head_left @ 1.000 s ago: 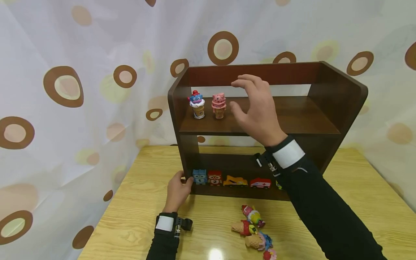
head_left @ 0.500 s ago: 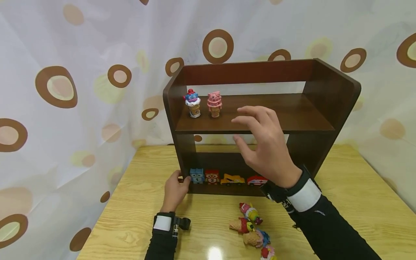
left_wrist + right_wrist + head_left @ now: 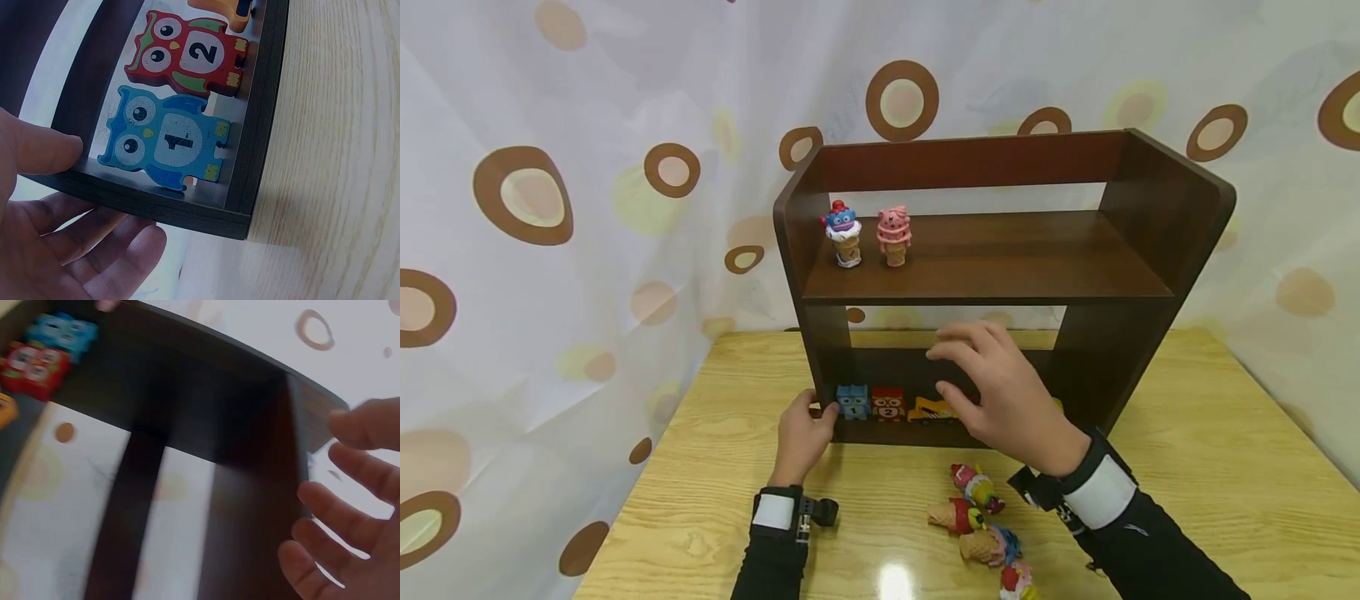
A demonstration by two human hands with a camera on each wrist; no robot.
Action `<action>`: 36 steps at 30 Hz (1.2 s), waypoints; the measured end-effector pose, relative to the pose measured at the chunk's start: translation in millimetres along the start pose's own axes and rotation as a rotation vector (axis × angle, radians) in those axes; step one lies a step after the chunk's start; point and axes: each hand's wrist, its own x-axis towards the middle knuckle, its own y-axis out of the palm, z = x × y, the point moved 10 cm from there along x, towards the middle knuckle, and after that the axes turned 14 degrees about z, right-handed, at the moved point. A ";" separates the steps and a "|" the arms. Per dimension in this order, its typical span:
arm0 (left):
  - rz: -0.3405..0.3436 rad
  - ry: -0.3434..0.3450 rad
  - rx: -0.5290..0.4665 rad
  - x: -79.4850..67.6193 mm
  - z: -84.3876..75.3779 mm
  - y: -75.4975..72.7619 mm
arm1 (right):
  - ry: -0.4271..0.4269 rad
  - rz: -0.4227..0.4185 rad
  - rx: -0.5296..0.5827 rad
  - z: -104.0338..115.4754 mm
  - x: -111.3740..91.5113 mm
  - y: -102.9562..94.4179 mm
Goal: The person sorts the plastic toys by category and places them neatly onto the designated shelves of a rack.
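Note:
My left hand (image 3: 803,437) grips the left side panel of a dark brown two-tier shelf (image 3: 1015,258); in the left wrist view the thumb (image 3: 50,150) lies inside and the fingers outside. My right hand (image 3: 1000,396) hovers before the lower tier, fingers loosely bent, holding nothing. On the upper tier stand a blue-headed ice-cream-cone figurine (image 3: 843,237) and a pink one (image 3: 894,237). Below are a blue owl block marked 1 (image 3: 165,137), a red owl block marked 2 (image 3: 187,53) and a yellow toy vehicle (image 3: 931,411). The right hand hides what is farther right.
Several ice-cream-cone figurines (image 3: 957,516) lie in a loose row on the light wooden table (image 3: 700,500) before the shelf. A patterned sheet (image 3: 647,83) hangs behind and to the left.
My right hand has come down from the upper tier to the front of the lower tier, staying spread and holding nothing. The left hand keeps its grip on the side panel.

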 end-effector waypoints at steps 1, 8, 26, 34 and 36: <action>0.000 0.001 0.000 0.0 -0.5 0.0 | 0.004 0.033 0.003 -1.6 -3.1 8.0; 0.001 0.010 -0.001 1.0 -2.5 -0.6 | 0.011 0.237 0.041 -5.5 -33.2 65.7; -0.006 0.017 0.002 -1.4 -3.6 -1.3 | -0.097 0.662 0.097 -0.7 -92.9 144.6; 0.002 0.007 0.000 -0.9 -1.5 0.5 | -0.175 0.769 0.091 5.0 -107.5 159.9; 0.000 0.013 0.002 -0.4 -2.1 0.1 | -0.169 0.781 0.098 3.9 -108.3 162.2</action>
